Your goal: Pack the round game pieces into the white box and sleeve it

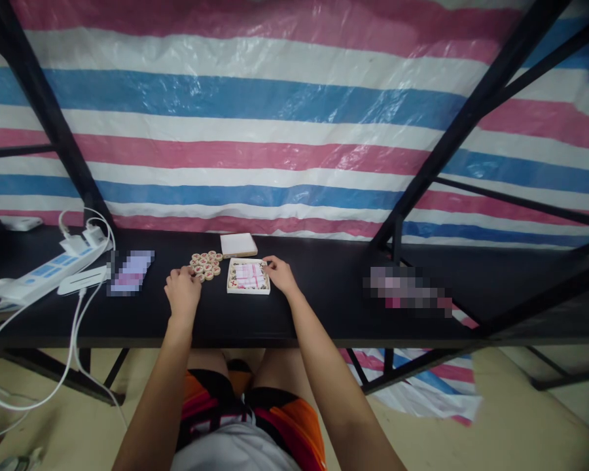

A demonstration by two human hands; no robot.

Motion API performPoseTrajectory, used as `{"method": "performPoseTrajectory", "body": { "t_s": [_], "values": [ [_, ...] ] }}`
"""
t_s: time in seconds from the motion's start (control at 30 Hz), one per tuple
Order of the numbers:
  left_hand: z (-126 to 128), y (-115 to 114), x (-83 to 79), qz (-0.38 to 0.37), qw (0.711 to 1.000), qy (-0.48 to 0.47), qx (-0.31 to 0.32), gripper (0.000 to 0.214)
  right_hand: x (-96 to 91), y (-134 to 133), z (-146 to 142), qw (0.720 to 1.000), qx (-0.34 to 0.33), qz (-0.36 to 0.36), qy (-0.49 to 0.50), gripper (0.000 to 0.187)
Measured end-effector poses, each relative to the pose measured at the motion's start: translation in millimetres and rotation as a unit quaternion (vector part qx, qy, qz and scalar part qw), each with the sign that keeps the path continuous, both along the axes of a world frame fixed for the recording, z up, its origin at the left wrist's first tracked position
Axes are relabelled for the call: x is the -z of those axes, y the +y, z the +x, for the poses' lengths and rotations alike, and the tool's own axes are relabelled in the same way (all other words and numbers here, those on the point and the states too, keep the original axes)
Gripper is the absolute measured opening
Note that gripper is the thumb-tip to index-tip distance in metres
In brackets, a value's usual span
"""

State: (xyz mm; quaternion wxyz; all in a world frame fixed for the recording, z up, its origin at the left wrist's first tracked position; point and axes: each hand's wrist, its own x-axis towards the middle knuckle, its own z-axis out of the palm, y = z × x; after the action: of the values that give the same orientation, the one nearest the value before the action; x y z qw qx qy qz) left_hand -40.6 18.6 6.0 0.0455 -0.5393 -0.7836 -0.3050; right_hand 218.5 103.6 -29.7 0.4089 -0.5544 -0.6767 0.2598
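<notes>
Many round pale discs [207,267] at left hand [182,292], square white box [248,291] at right hand [281,273], each grip unclear

Reference item: open box [248,292], quantity one. Left of the open box: one cluster of round pieces [206,267], more than ten; exact count unclear, part being hidden by the left hand [182,293]. Inside the open box: further pieces [232,284], count unreadable beneath a printed sheet [248,275]. Behind the open box: one white lid-shaped item [238,244]. Hands: two, the second being the right hand [281,275] at the open box's right edge. Farther left of the open box: one pixelated rectangle [131,272], one power strip [49,269], two white adapters [94,235]. Well right of the open box: one pixelated object [407,289].
</notes>
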Motion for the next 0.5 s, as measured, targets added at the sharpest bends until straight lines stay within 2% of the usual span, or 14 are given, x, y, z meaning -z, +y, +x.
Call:
{"method": "performPoseTrajectory", "body": {
  "t_s": [0.07, 0.1, 0.17, 0.23, 0.3, 0.37, 0.5],
  "values": [
    [2.6, 2.2, -0.7, 0.068, 0.997, -0.029, 0.033, 0.018, -0.1, -0.4, -0.1, 1.0, 0.0, 0.001, -0.003, 0.026],
    [5.7, 3.6, -0.5, 0.104, 0.991, -0.041, 0.075, 0.016, 0.0, -0.5, -0.2, 1.0, 0.0, 0.001, -0.005, 0.026],
    [14.5, 6.9, 1.6, 0.15, 0.966, -0.057, 0.201, 0.014, 0.6, -0.6, -0.2, 1.0, 0.002, 0.003, -0.008, 0.026],
    [24.6, 10.1, 5.5, 0.14, 0.929, -0.053, 0.339, 0.012, 1.5, -0.3, 0.0, 1.0, 0.002, 0.004, -0.013, 0.026],
    [33.2, 12.6, 9.7, 0.104, 0.894, -0.043, 0.433, 0.013, 1.9, 0.1, 0.1, 1.0, 0.001, 0.006, -0.017, 0.026],
    [38.9, 13.4, 12.6, 0.08, 0.876, -0.04, 0.473, 0.014, 1.3, 0.2, 0.2, 1.0, -0.001, 0.005, -0.018, 0.026],
    [43.6, 10.9, 13.1, 0.064, 0.867, -0.032, 0.493, 0.016, -1.9, -1.1, -0.7, 1.0, 0.003, -0.003, -0.015, 0.025]
  ]
}}
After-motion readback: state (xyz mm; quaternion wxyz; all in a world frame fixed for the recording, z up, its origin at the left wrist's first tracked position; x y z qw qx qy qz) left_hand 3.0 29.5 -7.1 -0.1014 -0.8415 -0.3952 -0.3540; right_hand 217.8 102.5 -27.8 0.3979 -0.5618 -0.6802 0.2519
